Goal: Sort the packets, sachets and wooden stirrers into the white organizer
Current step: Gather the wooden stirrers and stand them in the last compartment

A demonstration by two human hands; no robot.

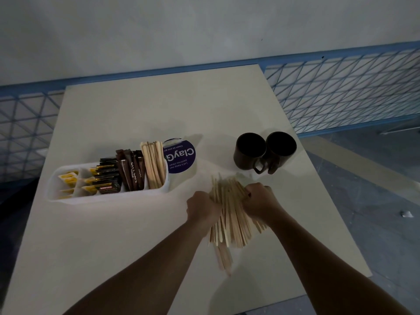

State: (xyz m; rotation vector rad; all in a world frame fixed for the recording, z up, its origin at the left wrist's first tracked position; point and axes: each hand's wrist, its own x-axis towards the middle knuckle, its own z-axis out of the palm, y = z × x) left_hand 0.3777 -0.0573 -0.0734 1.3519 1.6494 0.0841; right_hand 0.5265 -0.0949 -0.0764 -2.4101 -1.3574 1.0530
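On the counter (113,246): a bundle of wooden stirrers (231,221) sits between both hands, its ends fanned out. A few loose stirrers (223,258) lie flat beneath it.
Left hand (202,209): fingers curled round the bundle's left side, gripping it.
Right hand (261,201): fingers curled over the bundle's right side, gripping it too.
Organizer (109,197): white, left of the hands and apart from them. Its right end holds upright stirrers (154,164), then brown sugar sticks (130,171), black sachets (108,178), and yellow packets (68,179) at the left end.
Purple lid (181,159): round, just behind the organizer's right end.
Mugs (250,153): two, dark, side by side — just beyond the bundle.
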